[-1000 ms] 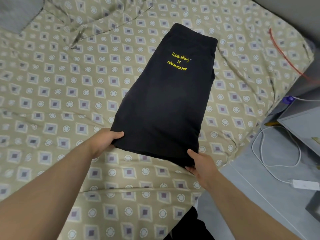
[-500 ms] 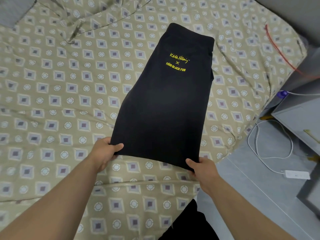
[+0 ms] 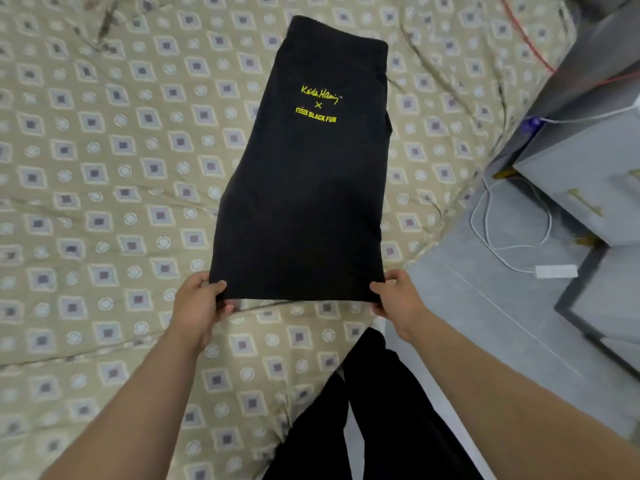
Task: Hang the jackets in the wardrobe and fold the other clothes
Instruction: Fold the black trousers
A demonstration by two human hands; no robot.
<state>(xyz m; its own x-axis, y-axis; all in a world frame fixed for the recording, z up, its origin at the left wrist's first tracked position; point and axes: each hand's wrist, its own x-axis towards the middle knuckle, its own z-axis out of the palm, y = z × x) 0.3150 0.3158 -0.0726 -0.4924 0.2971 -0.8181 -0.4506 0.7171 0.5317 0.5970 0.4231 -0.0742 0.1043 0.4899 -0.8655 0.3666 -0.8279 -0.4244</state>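
Far left: beige diamond-pattern bed cover [image 3: 104,202], wrinkled, fills most of the view. Left hand [image 3: 199,303] pinches the near-left corner of the black shorts [image 3: 304,202], thumb on top, fingers curled underneath. The shorts lie lengthwise on the cover, folded in half along their length, waistband at the far end, hem nearest the person. Yellow print [image 3: 318,107] faces up on the far half, reads "BLACK FUN" under a signature and an x. Near hem is stretched straight between both hands, looks lifted just off the cover; the rest lies flat. Right hand [image 3: 394,296] grips the near-right corner, thumb on top, fingers hidden under the fabric. Hands are apart, one per corner. Below them, the person's black trousers [image 3: 374,410] at the bed edge. Right of the bed: grey floor [image 3: 485,306], white cable [image 3: 485,216] looping to a white adapter [image 3: 556,271], grey cabinet [image 3: 581,161] with brass handles, red cord [image 3: 519,32] near the top right.
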